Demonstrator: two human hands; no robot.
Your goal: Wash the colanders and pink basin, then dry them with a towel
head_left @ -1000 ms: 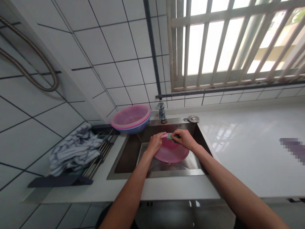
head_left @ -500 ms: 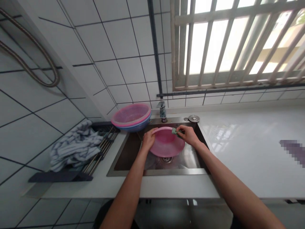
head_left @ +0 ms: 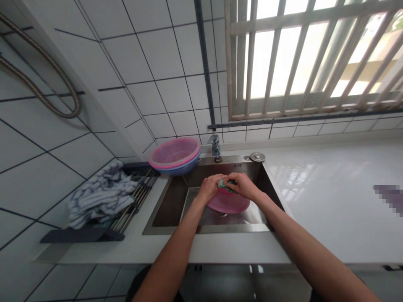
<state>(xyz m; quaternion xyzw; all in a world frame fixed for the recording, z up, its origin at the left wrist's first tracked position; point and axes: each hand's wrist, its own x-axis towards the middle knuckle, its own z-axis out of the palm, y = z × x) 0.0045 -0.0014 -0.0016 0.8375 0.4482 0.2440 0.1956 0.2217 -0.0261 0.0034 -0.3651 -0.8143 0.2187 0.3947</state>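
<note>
Well, from my remote seat I take the sink [head_left: 233, 228] as my marker; it is set into a white desk [head_left: 327, 209] that stretches farthest to its right. Behind and above the sink I see a barred window [head_left: 285, 58]. To the sink's left stands a drying rack [head_left: 83, 235] bearing a crumpled striped cloth [head_left: 100, 197]. At its back left corner sits a stack of pink and blue basins [head_left: 176, 155]. Inside the sink is a pink bowl [head_left: 231, 204]; I can't tell whether it touches the bottom. My left hand [head_left: 210, 187] has its fingers curled on the bowl's far rim. My right hand [head_left: 243, 184], just beside it, has its fingers pinching something small. Behind the sink rises a faucet [head_left: 215, 149]; by its back right corner lies a round metal strainer [head_left: 257, 157]. Smallest is the pinched green wad [head_left: 221, 183], held over the sink at the bowl's rim.
</note>
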